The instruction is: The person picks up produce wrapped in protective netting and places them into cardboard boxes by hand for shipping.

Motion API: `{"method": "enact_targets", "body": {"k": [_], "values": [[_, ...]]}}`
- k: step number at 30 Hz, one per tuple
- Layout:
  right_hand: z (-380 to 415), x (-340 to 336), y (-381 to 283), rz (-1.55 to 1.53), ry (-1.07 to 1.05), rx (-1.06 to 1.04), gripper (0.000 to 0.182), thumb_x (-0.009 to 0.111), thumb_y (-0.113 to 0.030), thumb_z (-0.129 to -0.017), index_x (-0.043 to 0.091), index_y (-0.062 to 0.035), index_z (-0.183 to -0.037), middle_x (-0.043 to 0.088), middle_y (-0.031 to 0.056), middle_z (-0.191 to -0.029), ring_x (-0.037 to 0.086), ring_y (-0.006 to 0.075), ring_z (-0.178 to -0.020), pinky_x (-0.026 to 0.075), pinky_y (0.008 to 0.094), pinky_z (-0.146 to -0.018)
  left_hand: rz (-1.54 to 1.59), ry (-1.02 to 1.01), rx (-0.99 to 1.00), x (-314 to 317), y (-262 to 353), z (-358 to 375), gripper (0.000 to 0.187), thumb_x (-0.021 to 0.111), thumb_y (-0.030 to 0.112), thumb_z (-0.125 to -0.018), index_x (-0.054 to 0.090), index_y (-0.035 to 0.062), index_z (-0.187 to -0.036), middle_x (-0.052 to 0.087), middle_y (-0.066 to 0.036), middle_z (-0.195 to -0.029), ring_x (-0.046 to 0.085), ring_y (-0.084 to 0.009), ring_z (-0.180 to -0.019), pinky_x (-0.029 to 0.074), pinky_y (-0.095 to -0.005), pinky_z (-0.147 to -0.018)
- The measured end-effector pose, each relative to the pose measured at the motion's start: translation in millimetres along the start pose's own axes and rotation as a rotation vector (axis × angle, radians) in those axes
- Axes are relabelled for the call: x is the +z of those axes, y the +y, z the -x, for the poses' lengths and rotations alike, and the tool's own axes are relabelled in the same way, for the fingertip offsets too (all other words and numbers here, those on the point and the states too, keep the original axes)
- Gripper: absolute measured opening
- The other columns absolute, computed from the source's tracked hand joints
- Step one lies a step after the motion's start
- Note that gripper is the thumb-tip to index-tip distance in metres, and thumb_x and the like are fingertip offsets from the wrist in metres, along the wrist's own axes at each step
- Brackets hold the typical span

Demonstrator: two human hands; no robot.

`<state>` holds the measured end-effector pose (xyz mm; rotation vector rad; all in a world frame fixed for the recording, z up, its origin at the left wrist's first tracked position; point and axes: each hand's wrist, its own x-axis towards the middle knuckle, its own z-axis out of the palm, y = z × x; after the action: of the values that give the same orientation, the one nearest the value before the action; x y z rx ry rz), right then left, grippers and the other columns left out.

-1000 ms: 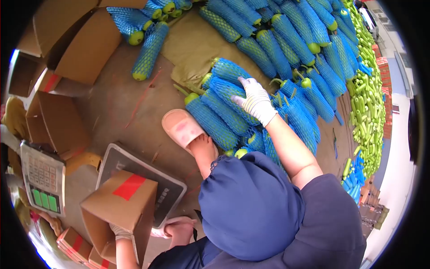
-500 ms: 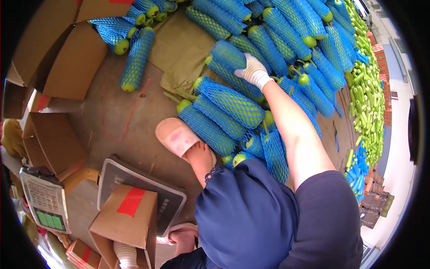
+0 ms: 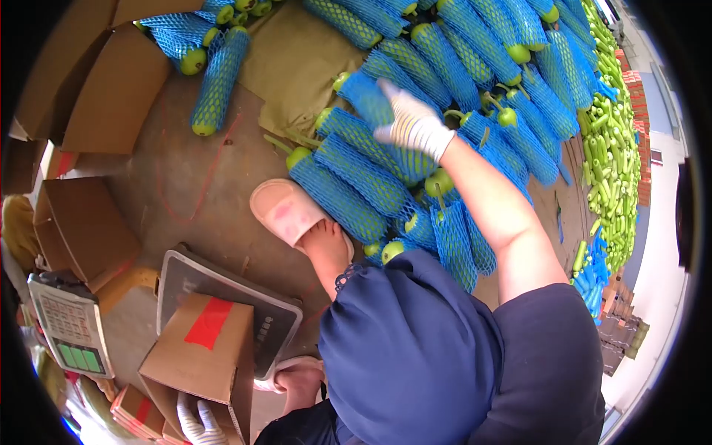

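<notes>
My right hand (image 3: 415, 126), in a white striped glove, reaches out over rows of long green gourds in blue foam net sleeves. Its thumb and fingers are around one netted gourd (image 3: 363, 96), which is partly blurred and partly covered by the hand. More netted gourds (image 3: 360, 174) lie side by side just below it. At the lower left, my left hand (image 3: 199, 421), also gloved, is at the open mouth of a cardboard box (image 3: 196, 345) with red tape. Its fingers lie against the box's edge; the thumb is hidden. The box rests tilted on a scale platform (image 3: 278, 326).
A scale display (image 3: 70, 326) and open cartons (image 3: 85, 230) stand at left. My slippered foot (image 3: 293, 215) is beside the gourds. Brown cloth (image 3: 289, 59) lies on the floor. Bare gourds (image 3: 612, 156) are heaped along the right, near stacked boxes (image 3: 623, 319).
My right hand has come lower with its netted gourd, from above the row down onto it. Left-hand fingers now show at the box mouth, where mostly the striped cuff showed before.
</notes>
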<state>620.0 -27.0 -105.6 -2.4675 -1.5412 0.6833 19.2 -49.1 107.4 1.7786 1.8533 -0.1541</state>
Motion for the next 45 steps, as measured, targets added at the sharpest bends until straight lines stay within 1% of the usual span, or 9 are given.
{"method": "enact_targets", "body": {"k": [8,10,15,24,29,36,40,42,45], "values": [[-21.8,-32.7,-4.9,0.488,0.156,0.136,0.085,0.076,-0.026,-0.076,0.033,-0.0100,-0.147,0.055,0.0240,-0.126,0.057,0.0396,-0.114,0.049,0.0459,-0.096,0.052,0.045,0.006,3.0,3.4,6.7,0.040,0.058,0.022,-0.099,0.056,-0.0045,-0.129,0.062,-0.021,-0.126,0.060,-0.0304,-0.114,0.044,-0.0358,-0.102],[-11.5,-10.4,-10.7,0.435,0.296,-0.134,0.075,0.076,-0.032,-0.077,0.042,-0.0097,-0.140,0.058,0.0215,-0.121,0.061,0.0355,-0.108,0.051,0.0433,-0.093,0.039,0.094,-0.007,2.7,8.7,11.3,0.039,0.058,0.022,-0.099,0.057,-0.0037,-0.129,0.062,-0.020,-0.126,0.060,-0.0299,-0.114,0.044,-0.0362,-0.102],[-0.6,57.7,-17.1,0.134,-0.254,0.095,0.080,0.076,-0.036,-0.075,0.042,0.0007,-0.138,0.061,0.0248,-0.123,0.059,0.0363,-0.117,0.047,0.0429,-0.099,0.145,0.181,-0.076,4.9,30.8,15.7,0.038,0.057,0.022,-0.100,0.058,-0.0034,-0.128,0.064,-0.019,-0.125,0.061,-0.0294,-0.112,0.045,-0.0365,-0.100],[-30.2,57.3,-5.1,0.061,-0.464,0.113,0.084,0.084,-0.038,-0.064,0.052,0.0037,-0.130,0.060,0.0246,-0.127,0.058,0.0353,-0.120,0.047,0.0388,-0.101,0.335,0.213,-0.049,9.0,29.0,23.0,0.036,0.056,0.019,-0.101,0.057,-0.0035,-0.129,0.063,-0.020,-0.124,0.062,-0.0287,-0.111,0.047,-0.0364,-0.098],[-17.5,29.5,15.9,-0.453,-0.283,-0.086,0.058,0.081,-0.019,-0.062,0.061,0.0024,-0.112,0.070,0.0142,-0.100,0.065,0.0251,-0.092,0.050,0.0348,-0.089,0.274,0.203,-0.001,-16.6,14.0,49.3,0.034,0.052,0.011,-0.102,0.054,-0.0044,-0.132,0.063,-0.018,-0.125,0.062,-0.0251,-0.111,0.051,-0.0352,-0.098],[24.6,-131.3,-67.5,-1.169,-0.222,-0.325,0.077,0.077,-0.004,-0.069,0.044,-0.0009,-0.138,0.061,0.0097,-0.122,0.058,0.0226,-0.115,0.043,0.0383,-0.105,0.498,0.373,0.044,-29.8,-99.9,85.0,0.037,0.042,0.012,-0.104,0.049,0.0002,-0.139,0.058,-0.013,-0.132,0.056,-0.0233,-0.122,0.044,-0.0366,-0.106],[10.9,-78.4,-207.6,-0.676,-0.391,-0.740,0.082,0.081,-0.013,-0.070,0.041,-0.0039,-0.141,0.059,0.0131,-0.125,0.055,0.0230,-0.118,0.041,0.0381,-0.106,0.738,0.382,-0.035,-33.7,-70.4,81.3,0.036,0.051,0.010,-0.102,0.052,-0.0015,-0.136,0.062,-0.012,-0.123,0.059,-0.0202,-0.113,0.046,-0.0338,-0.102],[-24.7,21.0,-224.1,-0.492,-0.160,-0.809,0.081,0.080,-0.021,-0.072,0.041,-0.0063,-0.141,0.059,0.0172,-0.126,0.057,0.0276,-0.119,0.044,0.0400,-0.104,0.782,0.365,0.075,-31.5,-75.5,88.9,0.036,0.054,0.011,-0.101,0.054,0.0008,-0.135,0.064,-0.008,-0.119,0.060,-0.0152,-0.108,0.047,-0.0308,-0.099],[-23.8,73.2,-252.5,0.188,-0.282,-0.437,0.074,0.077,-0.030,-0.075,0.046,-0.0101,-0.139,0.055,0.0227,-0.131,0.054,0.0351,-0.122,0.044,0.0459,-0.101,0.801,0.429,0.085,-30.3,-83.1,104.0,0.036,0.056,0.014,-0.100,0.055,0.0013,-0.134,0.064,-0.007,-0.118,0.060,-0.0155,-0.108,0.047,-0.0326,-0.098]]}}
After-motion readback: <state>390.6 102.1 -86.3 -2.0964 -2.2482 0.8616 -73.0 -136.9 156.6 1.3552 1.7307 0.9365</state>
